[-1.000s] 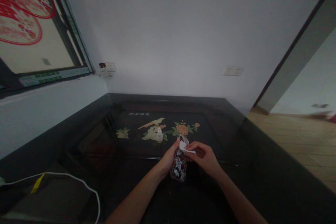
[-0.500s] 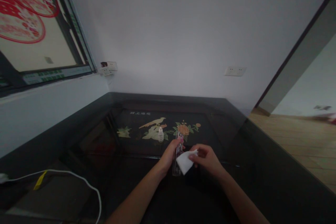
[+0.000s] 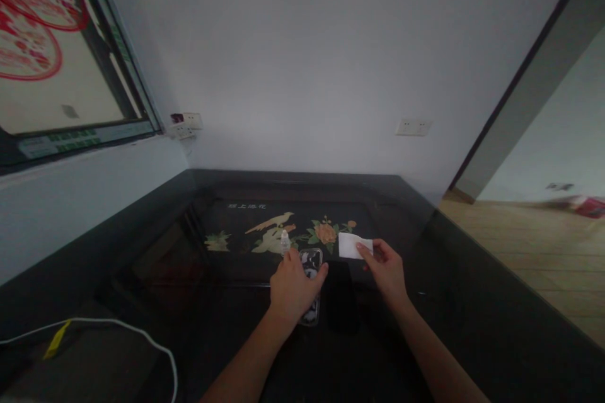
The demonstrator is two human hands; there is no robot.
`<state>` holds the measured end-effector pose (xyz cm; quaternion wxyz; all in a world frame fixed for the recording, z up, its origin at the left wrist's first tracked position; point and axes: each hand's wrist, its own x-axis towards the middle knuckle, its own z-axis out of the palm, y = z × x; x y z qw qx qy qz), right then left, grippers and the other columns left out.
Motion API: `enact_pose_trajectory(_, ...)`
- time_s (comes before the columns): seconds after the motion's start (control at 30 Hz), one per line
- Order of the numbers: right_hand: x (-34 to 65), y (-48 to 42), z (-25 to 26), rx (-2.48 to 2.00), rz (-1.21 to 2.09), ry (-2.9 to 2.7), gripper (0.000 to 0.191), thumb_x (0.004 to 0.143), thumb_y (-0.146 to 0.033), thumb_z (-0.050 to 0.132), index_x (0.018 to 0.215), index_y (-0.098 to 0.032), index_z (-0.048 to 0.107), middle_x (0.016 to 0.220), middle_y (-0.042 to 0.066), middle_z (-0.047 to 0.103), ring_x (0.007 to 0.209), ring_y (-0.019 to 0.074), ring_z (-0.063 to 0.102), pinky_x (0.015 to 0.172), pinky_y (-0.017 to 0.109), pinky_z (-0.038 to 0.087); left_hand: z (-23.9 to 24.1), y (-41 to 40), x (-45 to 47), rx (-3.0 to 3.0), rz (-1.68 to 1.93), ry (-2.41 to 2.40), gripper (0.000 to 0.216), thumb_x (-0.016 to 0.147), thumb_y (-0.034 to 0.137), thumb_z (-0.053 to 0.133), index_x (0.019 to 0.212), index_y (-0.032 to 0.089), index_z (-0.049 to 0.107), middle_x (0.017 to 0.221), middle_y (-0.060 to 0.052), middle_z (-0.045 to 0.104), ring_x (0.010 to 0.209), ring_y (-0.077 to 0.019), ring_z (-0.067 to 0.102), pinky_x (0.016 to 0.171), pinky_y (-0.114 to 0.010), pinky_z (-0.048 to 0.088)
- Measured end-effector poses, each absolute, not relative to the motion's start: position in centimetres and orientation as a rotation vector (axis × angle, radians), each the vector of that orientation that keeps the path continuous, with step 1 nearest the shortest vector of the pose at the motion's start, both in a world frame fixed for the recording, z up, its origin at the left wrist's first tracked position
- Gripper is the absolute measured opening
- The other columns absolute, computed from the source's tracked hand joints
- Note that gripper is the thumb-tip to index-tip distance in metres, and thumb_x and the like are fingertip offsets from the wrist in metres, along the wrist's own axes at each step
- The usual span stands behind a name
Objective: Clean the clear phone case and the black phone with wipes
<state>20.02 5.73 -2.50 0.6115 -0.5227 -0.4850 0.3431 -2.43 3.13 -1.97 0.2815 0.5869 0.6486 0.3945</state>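
Note:
My left hand grips a clear phone case with dark and white patterning, its thumb across to the right edge and its fingers along the left. The hand covers the middle of the case. Just beyond those fingertips stands a small white dropper bottle. In my right hand a white cloth or tissue is pinched between thumb and fingers, off to the right of the case. A dark phone-like slab lies on the table between my hands, hard to make out against the black surface.
The glossy black table bears an inlaid bird and flower picture. A white cable with a yellow tag runs at the left front. Behind stands a wall with sockets; a window is at the left.
My right hand has moved up and right, drawing the white cloth away from the case. The case, earlier edge-on, now shows its broad face, and my left hand has turned over it.

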Motion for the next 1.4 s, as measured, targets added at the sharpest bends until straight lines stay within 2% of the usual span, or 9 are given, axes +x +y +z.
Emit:
enact_pose_trajectory(0.13,19.8,5.6,-2.4,-1.216,0.806,-1.162,0.041,0.072,-0.054,0.084,0.085,-0.020,0.067,0.085,0.005,0.074,0.068,0.0203,0.067,0.046,0.025,0.052,-2.6,3.3,-2.4,1.651,0.941,1.852,0.068,0.074,0.066,0.068,0.116,0.015,0.053,0.124,-0.027,0.057,0.128,-0.0480,0.047,0.100,-0.049,0.037)
enact_pose_trajectory(0.27,19.7,5.5,-2.5,-1.209,0.827,-1.183,0.041,0.072,-0.054,0.084,0.086,-0.019,0.068,0.084,0.005,0.074,0.069,0.0203,0.067,0.047,0.025,0.052,-2.7,3.5,-2.3,1.767,0.832,1.962,0.072,0.079,0.066,0.063,0.123,0.011,0.053,0.126,-0.030,0.055,0.125,-0.0499,0.046,0.100,-0.055,0.038)
enact_pose_trajectory(0.43,19.6,5.3,-2.6,-1.201,0.848,-1.213,0.041,0.073,-0.054,0.084,0.087,-0.019,0.069,0.086,0.007,0.075,0.071,0.0216,0.068,0.047,0.024,0.051,-2.8,3.6,-1.7,1.869,0.774,2.054,0.069,0.078,0.063,0.064,0.122,0.010,0.055,0.122,-0.028,0.055,0.118,-0.0469,0.049,0.092,-0.049,0.044)
enact_pose_trajectory(0.73,19.5,5.0,-2.1,-1.231,0.833,-1.266,0.044,0.072,-0.060,0.082,0.086,-0.020,0.070,0.083,0.006,0.076,0.069,0.0242,0.070,0.046,0.026,0.052,-3.4,3.3,-0.6,2.048,0.552,2.292,0.060,0.082,0.059,0.061,0.118,0.011,0.055,0.118,-0.019,0.057,0.110,-0.0341,0.054,0.084,-0.037,0.048)
enact_pose_trajectory(0.93,19.6,4.9,-2.0,-1.237,0.829,-1.286,0.040,0.076,-0.057,0.080,0.087,-0.020,0.069,0.082,0.006,0.075,0.066,0.0216,0.068,0.046,0.025,0.051,-3.4,3.1,-0.7,2.121,0.511,2.323,0.060,0.087,0.061,0.055,0.116,0.010,0.058,0.115,-0.020,0.057,0.109,-0.0339,0.053,0.081,-0.038,0.050)
enact_pose_trajectory(1.2,19.7,5.0,-1.7,-1.226,0.825,-1.269,0.042,0.074,-0.059,0.080,0.085,-0.020,0.069,0.079,0.005,0.075,0.064,0.0218,0.068,0.045,0.026,0.051,-3.3,2.9,-0.6,2.154,0.535,2.335,0.062,0.089,0.060,0.052,0.118,0.006,0.058,0.114,-0.021,0.057,0.108,-0.0345,0.054,0.082,-0.041,0.049)
enact_pose_trajectory(1.4,19.9,5.1,-1.8,-1.203,0.825,-1.279,0.039,0.075,-0.056,0.080,0.085,-0.020,0.069,0.079,0.004,0.074,0.064,0.0205,0.067,0.045,0.025,0.051,-2.7,2.6,-0.6,2.171,0.538,2.318,0.056,0.091,0.059,0.049,0.116,0.010,0.058,0.114,-0.019,0.059,0.108,-0.0339,0.055,0.083,-0.039,0.047)
